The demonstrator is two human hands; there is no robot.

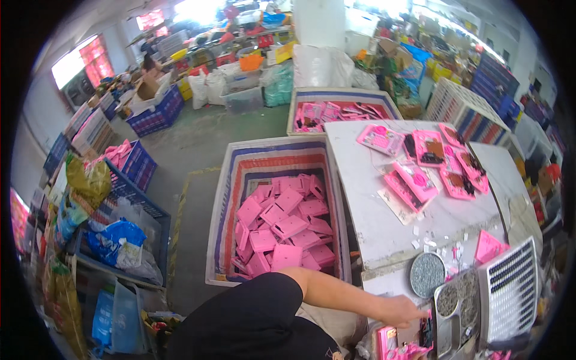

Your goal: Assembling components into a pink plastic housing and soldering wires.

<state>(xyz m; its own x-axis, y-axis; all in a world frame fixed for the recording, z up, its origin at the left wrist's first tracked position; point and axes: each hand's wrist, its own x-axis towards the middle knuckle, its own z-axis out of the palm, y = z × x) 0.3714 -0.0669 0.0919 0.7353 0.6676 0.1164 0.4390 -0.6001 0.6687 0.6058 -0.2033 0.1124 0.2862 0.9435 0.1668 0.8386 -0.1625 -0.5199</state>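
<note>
My left hand (401, 311) reaches across to the right from a black sleeve, at the near edge of the work table. Its fingers are drawn together at a pink plastic casing (387, 343) with dark parts inside; what they pinch, if anything, is too small to make out. Right beside the hand stands a metal tray (441, 327) with compartments of small metal pieces, probably screws. Beyond it is a round dish (427, 275) full of similar small pieces. My right hand is not in view.
Left of the table, a large striped crate (219, 222) holds many pink casings. Open pink toy units (429, 147) lie on the white tabletop (366, 198). A white slotted rack (510, 294) leans at the right. Another crate (294, 114) of pink parts stands behind; blue crates (162, 231) line the left.
</note>
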